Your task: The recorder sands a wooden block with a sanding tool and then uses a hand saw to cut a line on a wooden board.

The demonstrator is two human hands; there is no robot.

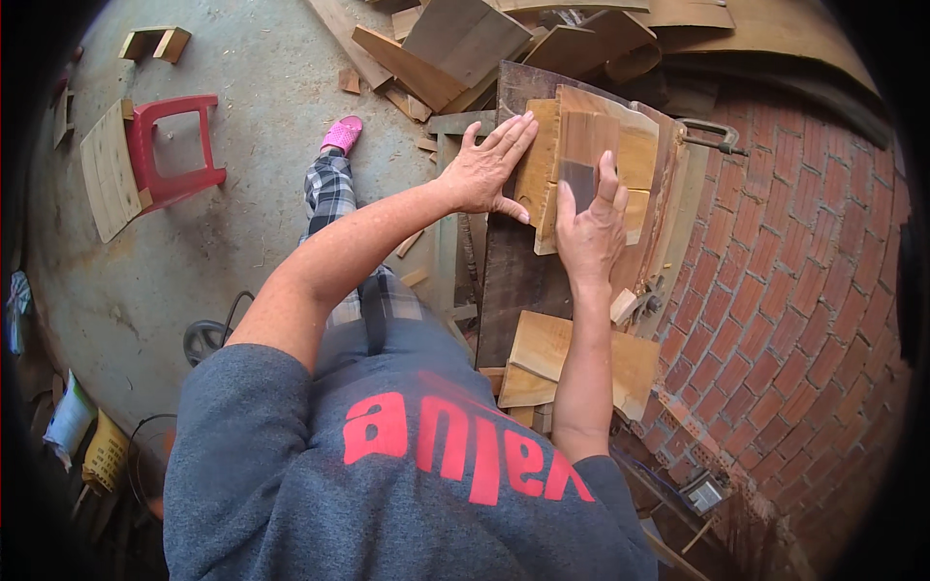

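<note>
A small stack of wooden boards lies on a dark wooden workbench (518,281) in front of me. The lower one is a yellowish board (539,145); over it lies another, with a darker brown wood piece (588,137) on top. My left hand (487,167) is spread, fingers straight, fingertips and thumb at the left edge of the yellowish board. My right hand (593,232) rests flat against the near end of the brown piece, fingers stretched out and thumb apart. Neither hand is wrapped round anything. What lies under the right palm is hidden.
A metal clamp (715,137) sits at the bench's far right edge, by a brick wall (775,261). Two pale boards (531,360) lie nearer me. Scrap wood (465,44) is piled beyond the bench. A red plastic stool (177,197) lies on the floor at left.
</note>
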